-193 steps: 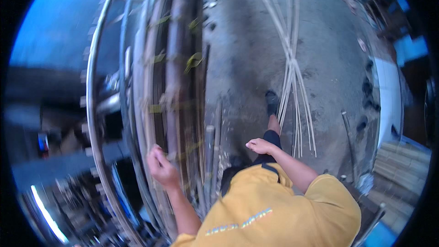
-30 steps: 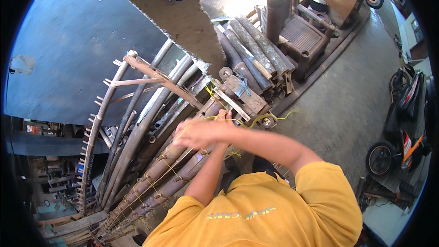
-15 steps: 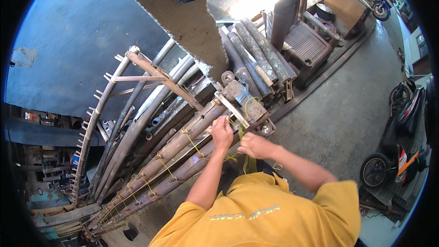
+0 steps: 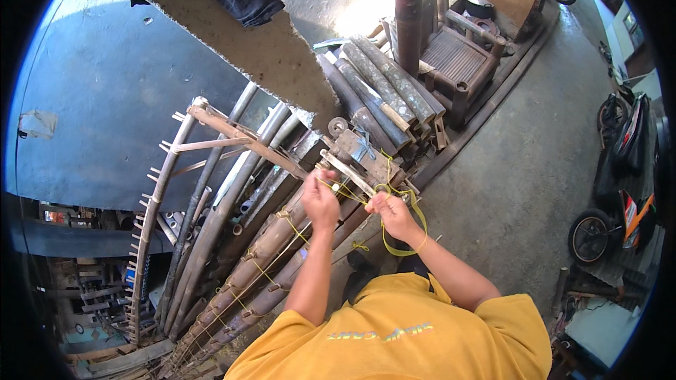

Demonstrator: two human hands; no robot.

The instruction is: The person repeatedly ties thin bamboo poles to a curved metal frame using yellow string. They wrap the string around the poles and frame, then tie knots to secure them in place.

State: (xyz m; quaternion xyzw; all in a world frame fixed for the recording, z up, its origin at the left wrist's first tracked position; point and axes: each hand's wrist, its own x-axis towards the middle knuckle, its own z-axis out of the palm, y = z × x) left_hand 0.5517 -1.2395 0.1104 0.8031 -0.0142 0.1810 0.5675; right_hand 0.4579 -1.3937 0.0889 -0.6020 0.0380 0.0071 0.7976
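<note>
My left hand [image 4: 320, 203] is closed with a thin yellow cord running from its fingers, above the near end of a bamboo pole [image 4: 266, 245]. To its right my right hand [image 4: 391, 215] is also closed, gripping the same cord. A wider loop of this yellow cord [image 4: 423, 219] hangs around the right side of that hand and wrist. Just beyond both hands, a pale wooden stick [image 4: 350, 173] lies across the end of the poles. The exact hold inside each fist is hidden.
Cut bamboo lengths [image 4: 380, 84] lie stacked beyond my hands, near a bamboo chair [image 4: 458, 56]. A pegged bamboo frame [image 4: 163, 169] stands to the left. A concrete pillar [image 4: 239, 35] rises ahead. A motorcycle [image 4: 620, 218] stands at the right on the concrete floor [image 4: 507, 176].
My left hand has moved left and slightly nearer me. My right hand shifted a little right and up, and the cord now loops out beside it. The whole view has turned slightly.
</note>
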